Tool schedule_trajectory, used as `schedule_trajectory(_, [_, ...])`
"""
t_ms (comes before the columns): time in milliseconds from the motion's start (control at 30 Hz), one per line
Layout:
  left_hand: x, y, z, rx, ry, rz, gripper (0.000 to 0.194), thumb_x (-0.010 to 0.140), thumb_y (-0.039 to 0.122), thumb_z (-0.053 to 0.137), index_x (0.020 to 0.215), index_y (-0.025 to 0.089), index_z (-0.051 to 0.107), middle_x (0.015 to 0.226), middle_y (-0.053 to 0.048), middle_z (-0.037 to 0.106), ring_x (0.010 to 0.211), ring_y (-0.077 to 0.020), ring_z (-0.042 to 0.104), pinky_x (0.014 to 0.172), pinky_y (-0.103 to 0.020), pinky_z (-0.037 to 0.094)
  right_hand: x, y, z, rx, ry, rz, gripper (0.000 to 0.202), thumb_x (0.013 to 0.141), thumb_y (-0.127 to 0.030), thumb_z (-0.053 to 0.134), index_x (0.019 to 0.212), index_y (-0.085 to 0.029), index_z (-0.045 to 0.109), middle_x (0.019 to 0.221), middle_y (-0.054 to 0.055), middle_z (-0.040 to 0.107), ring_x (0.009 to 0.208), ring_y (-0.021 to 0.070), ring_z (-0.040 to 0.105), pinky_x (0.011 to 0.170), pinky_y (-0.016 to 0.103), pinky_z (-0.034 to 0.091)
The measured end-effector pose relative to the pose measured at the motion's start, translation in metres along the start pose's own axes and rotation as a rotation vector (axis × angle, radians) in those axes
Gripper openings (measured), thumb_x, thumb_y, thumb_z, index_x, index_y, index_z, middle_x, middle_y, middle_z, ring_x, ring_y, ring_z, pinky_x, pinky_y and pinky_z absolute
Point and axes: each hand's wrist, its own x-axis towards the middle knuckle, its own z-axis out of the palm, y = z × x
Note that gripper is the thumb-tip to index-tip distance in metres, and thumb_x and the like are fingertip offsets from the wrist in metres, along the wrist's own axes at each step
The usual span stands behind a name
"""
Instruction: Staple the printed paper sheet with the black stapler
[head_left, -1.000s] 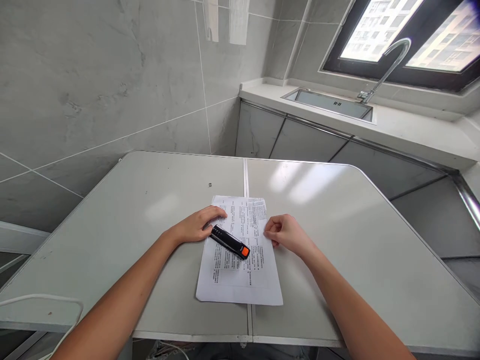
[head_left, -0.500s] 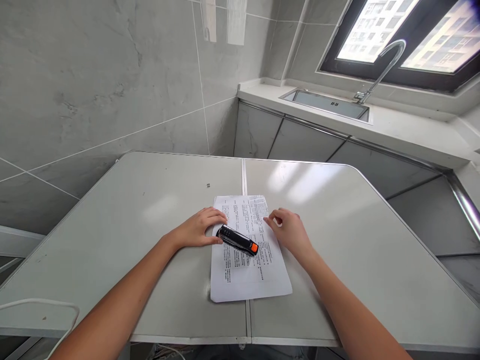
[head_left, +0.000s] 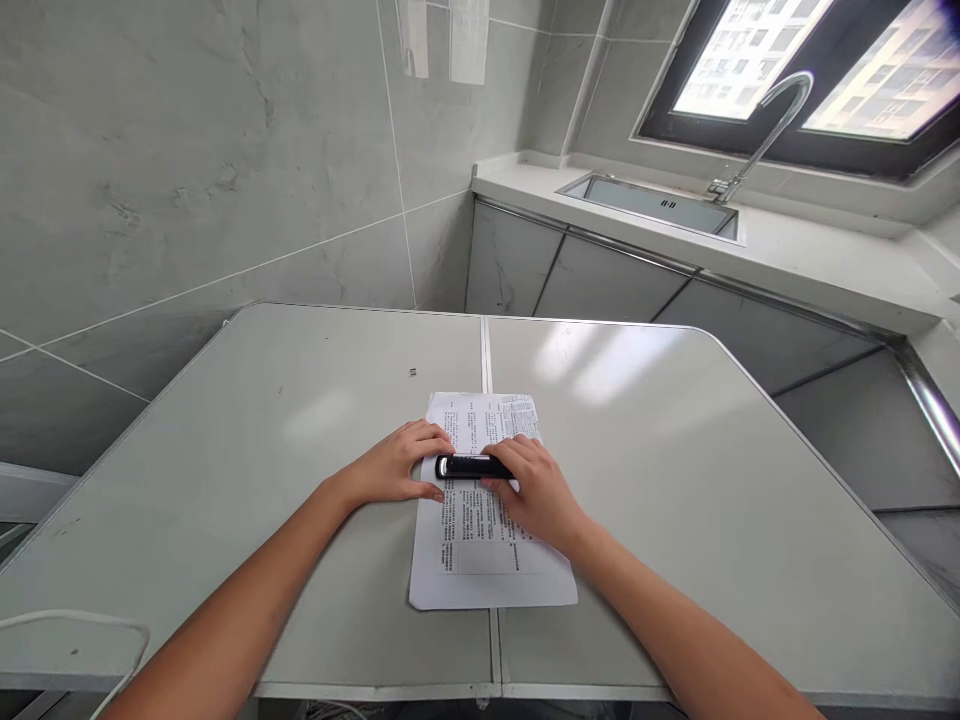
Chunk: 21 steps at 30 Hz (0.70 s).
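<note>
A black stapler (head_left: 466,467) lies across the printed sheets of paper (head_left: 491,590), nearly level from left to right. My right hand (head_left: 536,490) is closed around its right end, covering the orange part there. My left hand (head_left: 409,462) rests at the left edge of the paper, thumb and fingers apart on either side of the stapler's left end. The sheets sit across the seam of the table, and both hands hide parts of the print.
The pale folding table (head_left: 337,570) has a raised metal seam (head_left: 486,355). A small staple-like piece (head_left: 412,372) lies beyond the paper. A white cable (head_left: 82,618) crosses the near left corner. Behind stand a counter with a sink (head_left: 652,205) and a faucet (head_left: 780,125).
My right hand has moved left from the paper's right edge and taken hold of the stapler. The stapler has turned from slanted to nearly level. My left hand has stayed about the same.
</note>
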Motion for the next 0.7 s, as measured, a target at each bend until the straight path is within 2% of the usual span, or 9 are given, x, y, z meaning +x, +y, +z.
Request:
schedule_trajectory(133, [0.001, 0.004, -0.002, 0.010, -0.006, -0.013, 0.053, 0.082, 0.052, 0.082, 0.124, 0.025, 0.066, 0.122, -0.010, 0.067, 0.115, -0.0294, 0.059, 0.104, -0.043, 0.044, 0.003, 0.004, -0.002, 0.031, -0.007, 0.027, 0.019, 0.095, -0.018, 0.066, 0.113, -0.024, 0.063, 0.098, 0.006, 0.071, 0.094, 0.0251, 0.060, 0.083, 0.040, 0.045])
schedule_trajectory(267, [0.000, 0.005, -0.001, 0.010, 0.023, -0.027, 0.038, 0.090, 0.045, 0.074, 0.121, 0.024, 0.065, 0.118, -0.009, 0.067, 0.113, -0.0274, 0.059, 0.100, -0.041, 0.046, 0.003, 0.003, 0.003, 0.048, -0.038, 0.045, 0.021, 0.095, -0.020, 0.069, 0.114, -0.024, 0.065, 0.097, 0.005, 0.071, 0.093, 0.0240, 0.061, 0.084, 0.041, 0.047])
schedule_trajectory(367, [0.000, 0.003, 0.001, 0.014, 0.050, -0.034, 0.026, 0.092, 0.040, 0.072, 0.111, 0.023, 0.067, 0.116, -0.009, 0.067, 0.110, -0.0265, 0.058, 0.095, -0.040, 0.047, 0.003, 0.007, -0.002, 0.117, 0.040, 0.075, 0.037, 0.088, -0.032, 0.080, 0.121, -0.026, 0.065, 0.102, 0.006, 0.071, 0.096, 0.0252, 0.062, 0.084, 0.041, 0.051])
schedule_trajectory(433, [0.000, 0.000, 0.002, 0.046, 0.065, -0.058, 0.024, 0.089, 0.043, 0.075, 0.101, 0.023, 0.068, 0.113, -0.008, 0.068, 0.107, -0.0263, 0.058, 0.095, -0.041, 0.046, 0.002, 0.013, -0.013, 0.157, 0.142, 0.058, 0.035, 0.089, -0.042, 0.078, 0.120, -0.026, 0.069, 0.104, 0.008, 0.071, 0.098, 0.0261, 0.062, 0.084, 0.041, 0.052])
schedule_trajectory(500, [0.000, -0.001, 0.002, 0.049, 0.068, -0.091, 0.027, 0.086, 0.046, 0.078, 0.095, 0.023, 0.067, 0.110, -0.006, 0.068, 0.104, -0.0256, 0.059, 0.097, -0.041, 0.044, 0.000, 0.021, -0.026, 0.187, 0.178, 0.054, 0.024, 0.099, -0.045, 0.062, 0.100, -0.025, 0.075, 0.090, 0.008, 0.069, 0.088, 0.0235, 0.062, 0.078, 0.038, 0.052])
schedule_trajectory(600, [0.001, -0.002, 0.002, 0.000, 0.056, -0.135, 0.030, 0.084, 0.048, 0.079, 0.092, 0.022, 0.066, 0.105, -0.004, 0.068, 0.099, -0.0233, 0.061, 0.096, -0.039, 0.043, -0.003, 0.031, -0.041, 0.199, 0.048, 0.114, 0.054, 0.106, -0.047, 0.044, 0.063, -0.023, 0.067, 0.064, 0.004, 0.054, 0.062, 0.0164, 0.050, 0.063, 0.032, 0.046])
schedule_trajectory(700, [0.001, -0.002, 0.002, -0.010, 0.045, -0.172, 0.032, 0.083, 0.050, 0.079, 0.090, 0.021, 0.065, 0.099, -0.003, 0.067, 0.083, -0.0186, 0.058, 0.087, -0.036, 0.042, -0.005, 0.034, -0.046, 0.184, -0.074, 0.135, 0.059, 0.105, -0.050, 0.042, 0.054, -0.023, 0.054, 0.059, 0.002, 0.044, 0.056, 0.0138, 0.039, 0.058, 0.030, 0.040])
